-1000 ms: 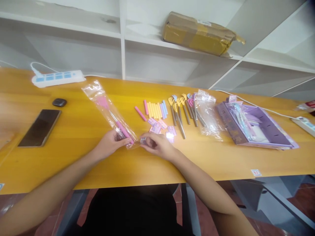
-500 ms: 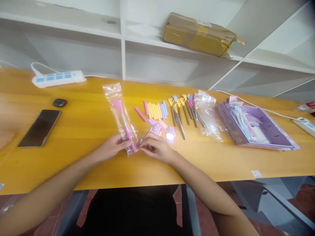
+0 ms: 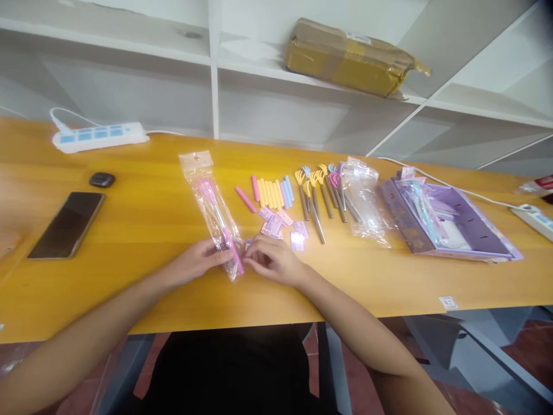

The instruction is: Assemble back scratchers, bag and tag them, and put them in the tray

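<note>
My left hand (image 3: 205, 260) is closed around the lower part of a pink back scratcher (image 3: 219, 216) inside a clear plastic bag (image 3: 196, 161). The claw head points away from me, and the thick pink handle lies at the near end. Beside that end, my right hand (image 3: 276, 259) has its thumb and fingertips pinched together; whether they hold the bag's edge cannot be made out. Small printed cards (image 3: 273, 223) lie just beyond my right hand. Pink, yellow, purple and blue handle sleeves (image 3: 270, 193) are lined up behind the cards.
Several metal back scratchers (image 3: 317, 193) with coloured claws lie to the right, beside a stack of clear bags (image 3: 365, 202). Further right stands a purple box (image 3: 466, 230) holding packaged items. A phone (image 3: 67, 225), a black case (image 3: 102, 180) and a power strip (image 3: 101, 136) are at left.
The bagged back scratcher has slid slightly toward me, its handle end now lower between my hands. My right hand has stayed nearly in place, still pinched.
</note>
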Demonstrator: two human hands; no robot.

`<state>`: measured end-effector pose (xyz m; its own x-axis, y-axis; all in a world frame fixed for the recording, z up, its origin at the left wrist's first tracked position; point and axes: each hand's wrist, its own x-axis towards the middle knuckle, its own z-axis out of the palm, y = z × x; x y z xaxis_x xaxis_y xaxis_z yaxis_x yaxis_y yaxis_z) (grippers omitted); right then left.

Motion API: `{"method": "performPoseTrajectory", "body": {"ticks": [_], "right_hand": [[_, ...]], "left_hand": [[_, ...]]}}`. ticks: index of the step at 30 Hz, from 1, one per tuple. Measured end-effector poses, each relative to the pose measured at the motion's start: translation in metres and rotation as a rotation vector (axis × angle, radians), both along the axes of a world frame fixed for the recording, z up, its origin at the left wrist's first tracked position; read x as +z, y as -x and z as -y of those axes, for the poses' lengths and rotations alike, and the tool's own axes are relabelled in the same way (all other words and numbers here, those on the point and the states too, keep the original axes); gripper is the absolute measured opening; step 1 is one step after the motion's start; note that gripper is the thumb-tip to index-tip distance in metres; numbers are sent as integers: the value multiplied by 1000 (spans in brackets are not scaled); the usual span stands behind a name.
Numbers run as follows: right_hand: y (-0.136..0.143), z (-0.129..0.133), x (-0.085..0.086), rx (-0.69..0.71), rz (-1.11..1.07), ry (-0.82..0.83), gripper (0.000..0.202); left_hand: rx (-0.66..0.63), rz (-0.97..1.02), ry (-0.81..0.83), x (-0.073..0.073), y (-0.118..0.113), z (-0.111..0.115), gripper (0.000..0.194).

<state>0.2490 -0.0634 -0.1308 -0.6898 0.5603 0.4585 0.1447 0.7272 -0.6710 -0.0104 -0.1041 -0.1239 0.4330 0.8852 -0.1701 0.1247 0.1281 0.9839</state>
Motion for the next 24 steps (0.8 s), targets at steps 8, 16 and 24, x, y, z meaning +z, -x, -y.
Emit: {"method": "performPoseTrajectory", "body": {"ticks": [8,16,24], "right_hand": [[1,4,1,-28,-10,73,8],[3,5,-1,-37,24,101,10],[2,5,-1,-48,48,107,11]], "left_hand": [[-70,62,13,5,-5,0,31],[13,74,81,4,-12,6,43],[-24,15,55,-3,-9,4,30]]}}
